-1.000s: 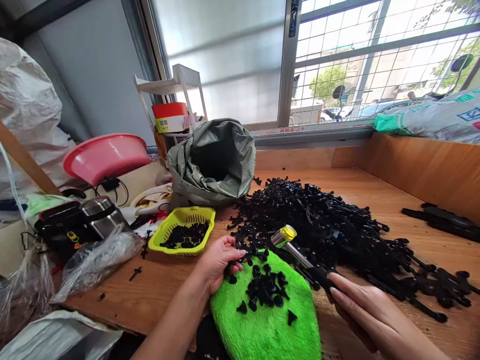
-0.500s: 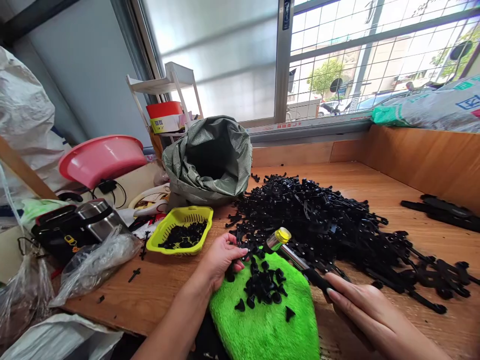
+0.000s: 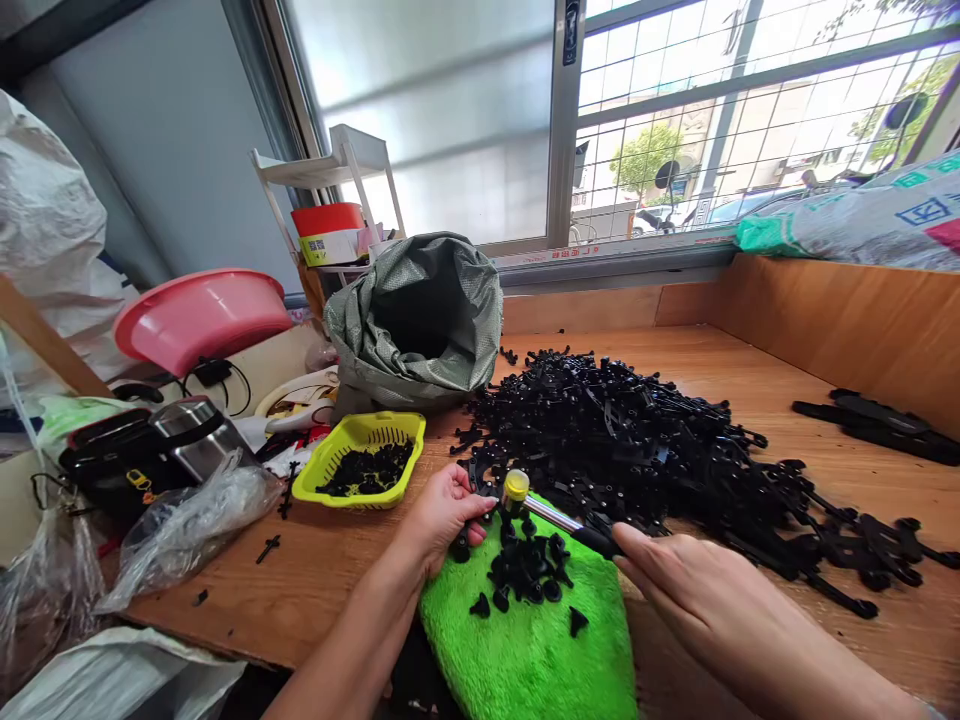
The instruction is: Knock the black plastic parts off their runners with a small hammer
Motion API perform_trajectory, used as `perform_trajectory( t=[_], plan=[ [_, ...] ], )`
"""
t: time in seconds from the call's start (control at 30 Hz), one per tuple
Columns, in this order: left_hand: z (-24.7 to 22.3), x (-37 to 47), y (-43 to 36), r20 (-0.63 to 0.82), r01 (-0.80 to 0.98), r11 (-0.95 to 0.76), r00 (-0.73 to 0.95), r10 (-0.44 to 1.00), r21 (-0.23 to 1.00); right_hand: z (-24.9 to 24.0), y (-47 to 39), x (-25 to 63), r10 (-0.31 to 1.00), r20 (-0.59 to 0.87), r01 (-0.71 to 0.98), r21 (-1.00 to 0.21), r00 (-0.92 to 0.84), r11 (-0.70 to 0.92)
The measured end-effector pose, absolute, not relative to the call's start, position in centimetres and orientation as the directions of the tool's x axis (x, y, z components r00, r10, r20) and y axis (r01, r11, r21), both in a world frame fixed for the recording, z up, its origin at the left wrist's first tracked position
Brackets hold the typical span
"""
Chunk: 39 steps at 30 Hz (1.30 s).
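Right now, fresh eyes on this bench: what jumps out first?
The big heap of black plastic parts sprawled across the middle of the wooden table. Next, the bright green fuzzy cloth at the near edge, with small black pieces on it. Above it the right hand holds a yellow-headed mallet beside the left hand, which pinches a black part.
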<state>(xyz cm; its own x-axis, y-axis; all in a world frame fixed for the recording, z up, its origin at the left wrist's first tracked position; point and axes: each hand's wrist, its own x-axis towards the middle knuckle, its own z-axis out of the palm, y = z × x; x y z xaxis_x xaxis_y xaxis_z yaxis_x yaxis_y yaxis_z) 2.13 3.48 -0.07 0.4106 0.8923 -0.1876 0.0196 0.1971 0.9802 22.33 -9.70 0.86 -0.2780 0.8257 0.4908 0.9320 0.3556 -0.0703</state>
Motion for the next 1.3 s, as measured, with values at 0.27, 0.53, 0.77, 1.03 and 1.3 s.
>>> perform_trajectory(
  t=[0.27, 0.53, 0.77, 1.03, 1.3],
  plan=[
    [-0.3, 2.1, 3.4, -0.157, 0.010, 0.169, 0.420, 0.894, 0.986, 1.0, -9.5, 22.1, 0.815, 0.481, 0.932, 0.009, -0.323, 0.364],
    [-0.7, 2.3, 3.5, -0.140, 0.023, 0.143, 0.401, 0.905, 0.989, 0.2, -9.5, 22.4, 0.835, 0.462, 0.941, -0.004, -0.299, 0.339],
    [-0.6, 2.4, 3.3, -0.148, 0.000, 0.160, 0.379, 0.913, 0.987, 0.0, -9.7, 22.0, 0.868, 0.431, 0.951, -0.062, -0.247, 0.302],
    [-0.4, 1.1, 3.5, -0.144, -0.101, 0.183, 0.307, 0.941, 0.978, 0.2, -10.1, 22.9, 0.845, 0.516, 0.931, -0.223, -0.139, 0.289],
    [0.3, -0.7, 2.1, -0.184, -0.004, 0.197, 0.331, 0.925, 0.980, -0.9, -10.7, 24.7, 0.907, 0.421, 0.900, -0.388, -0.017, 0.197]
  ],
)
